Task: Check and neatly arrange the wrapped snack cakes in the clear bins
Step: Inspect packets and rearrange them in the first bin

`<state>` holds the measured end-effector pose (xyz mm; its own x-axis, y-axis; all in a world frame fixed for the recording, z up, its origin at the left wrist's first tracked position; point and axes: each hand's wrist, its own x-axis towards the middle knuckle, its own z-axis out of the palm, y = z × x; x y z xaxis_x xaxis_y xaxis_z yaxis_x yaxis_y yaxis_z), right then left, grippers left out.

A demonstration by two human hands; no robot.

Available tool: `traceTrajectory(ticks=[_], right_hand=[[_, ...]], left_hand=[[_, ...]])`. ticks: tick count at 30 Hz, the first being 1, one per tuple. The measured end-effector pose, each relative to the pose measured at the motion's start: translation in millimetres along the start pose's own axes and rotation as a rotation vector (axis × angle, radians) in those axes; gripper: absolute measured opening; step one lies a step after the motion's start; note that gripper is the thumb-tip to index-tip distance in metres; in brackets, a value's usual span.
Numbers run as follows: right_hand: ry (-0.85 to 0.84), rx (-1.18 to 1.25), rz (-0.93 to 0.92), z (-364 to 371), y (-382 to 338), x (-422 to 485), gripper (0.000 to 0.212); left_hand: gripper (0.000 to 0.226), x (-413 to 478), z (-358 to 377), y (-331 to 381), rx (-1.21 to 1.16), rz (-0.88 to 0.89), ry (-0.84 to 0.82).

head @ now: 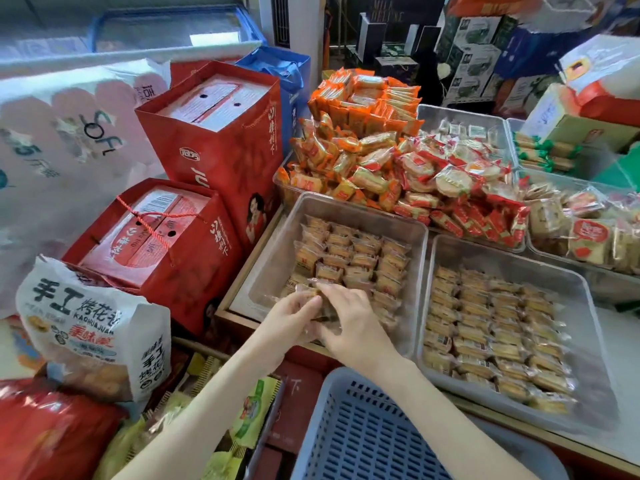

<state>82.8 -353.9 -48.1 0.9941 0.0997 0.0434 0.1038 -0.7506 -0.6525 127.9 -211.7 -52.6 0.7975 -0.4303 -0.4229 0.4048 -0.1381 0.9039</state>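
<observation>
Snack cakes (353, 258) in clear wrappers stand in tight rows across the far and right parts of the left clear bin (268, 268). At the bin's near left corner both hands meet over a few of these cakes. The left hand (294, 313) curls its fingers round the wrappers from the left, and the right hand (349, 323) grips them from above with bent fingers. Just beside this bin, the right clear bin (519, 254) holds more rows of the same cakes. Behind both bins lie heaps of orange-wrapped snacks (363, 133) and red-wrapped round cakes (450, 178). A blue slotted basket (363, 431) sits below the right forearm, with red gift bags (221, 143) to the left.
</observation>
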Motion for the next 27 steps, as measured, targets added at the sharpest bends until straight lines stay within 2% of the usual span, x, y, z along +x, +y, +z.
traceTrajectory(ticks=[2, 4, 5, 7, 10, 13, 16, 21, 24, 27], right_hand=[[-0.068, 0.074, 0.058, 9, 4, 23, 0.071], [-0.057, 0.201, 0.125, 10, 13, 48, 0.061], [-0.024, 0.265, 0.165, 9, 19, 61, 0.054], [0.065, 0.392, 0.271, 4, 30, 86, 0.044], [0.161, 0.425, 0.339, -1, 48, 111, 0.038], [0.153, 0.334, 0.310, -2, 67, 117, 0.041], [0.123, 0.270, 0.287, -3, 83, 110, 0.049], [0.057, 0.220, 0.262, 4, 103, 104, 0.051], [0.042, 0.224, 0.259, 9, 107, 104, 0.052], [0.058, 0.225, 0.244, 12, 104, 105, 0.051]], left_hand=[[0.031, 16, -8, 1, -0.072, -0.058, 0.030], [0.035, 33, -21, -1, -0.163, -0.140, 0.081], [0.039, 40, -30, -1, -0.123, -0.131, 0.062], [0.038, 45, -46, 1, 0.178, -0.012, -0.007], [0.038, 72, -63, -1, 0.911, 0.203, 0.057], [0.041, 111, -63, -10, 1.351, 0.299, -0.019], [0.043, 144, -57, -24, 1.660, 0.287, -0.143], [0.056, 166, -53, -34, 1.782, 0.174, -0.305], [0.062, 164, -51, -33, 1.783, 0.128, -0.332], [0.058, 163, -51, -32, 1.827, 0.120, -0.352]])
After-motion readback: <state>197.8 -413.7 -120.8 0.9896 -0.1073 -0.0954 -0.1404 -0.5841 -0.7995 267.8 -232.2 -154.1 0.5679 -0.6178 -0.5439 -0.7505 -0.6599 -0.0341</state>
